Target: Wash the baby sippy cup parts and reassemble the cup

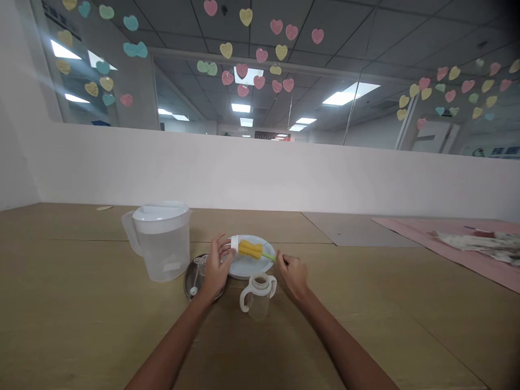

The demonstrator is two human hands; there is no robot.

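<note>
Nearest me, low in the middle of the frame, the two-handled cup (259,299) stands upright and open-topped. Just behind it, the left hand (216,266) has thumb and fingers pinched round a white ring (234,244); the right hand (293,274) has its fingers closed on the green stem of a yellow sponge brush (249,249). The brush lies crosswise between them, sponge end against the ring; I can't tell whether it goes inside. A metal dish (188,284) sits left of centre, the lidded pitcher (166,252) beside it, and a pale plate (244,269) behind the brush.
</note>
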